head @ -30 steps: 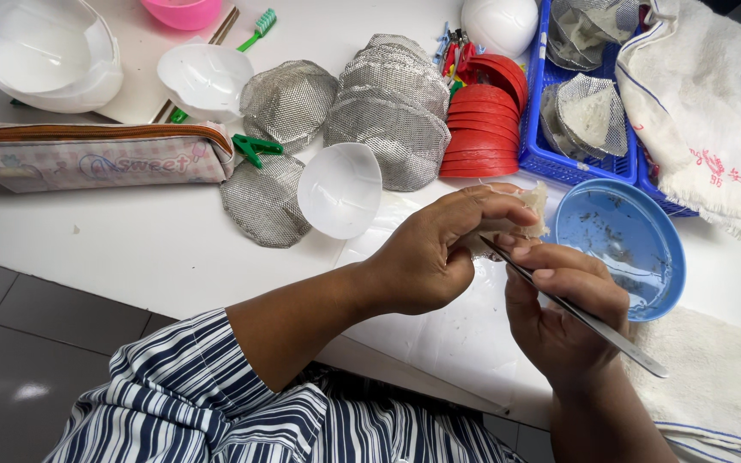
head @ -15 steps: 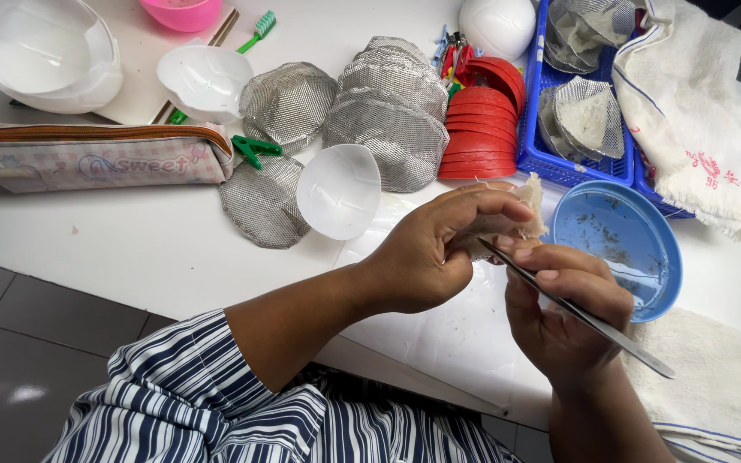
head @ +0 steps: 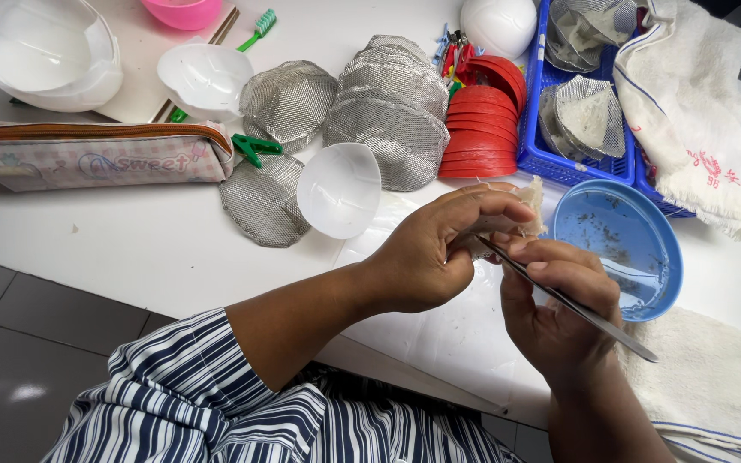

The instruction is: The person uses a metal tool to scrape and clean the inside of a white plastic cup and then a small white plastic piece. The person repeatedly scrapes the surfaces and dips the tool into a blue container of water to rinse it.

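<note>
The white surface [head: 113, 249] carries everything, and a white towel [head: 688, 111] hangs over the blue basket [head: 535, 129] at its far right edge. Nearer the middle sit a pile of domed metal mesh pieces [head: 388, 111], a stack of red lids [head: 478, 129], a zipped pencil case [head: 96, 154], and a white plastic cup-shaped mould [head: 339, 190]. A blue bowl [head: 623, 249] of water flecked with dark bits stands just beside the hands.

The left hand [head: 435, 257] is closed, its grip pinching a small pale, fibrous piece [head: 516, 219] held above the surface, close to the bowl's rim. The right hand [head: 551, 317] has its grip pressed around slim metal tweezers [head: 572, 304], whose tips meet the piece; whether they clasp anything is too small to tell.

The step in hand looks like picking specks out of the piece. The next move likely calls for a fine, steady pull and turning the piece to expose fresh spots.
</note>
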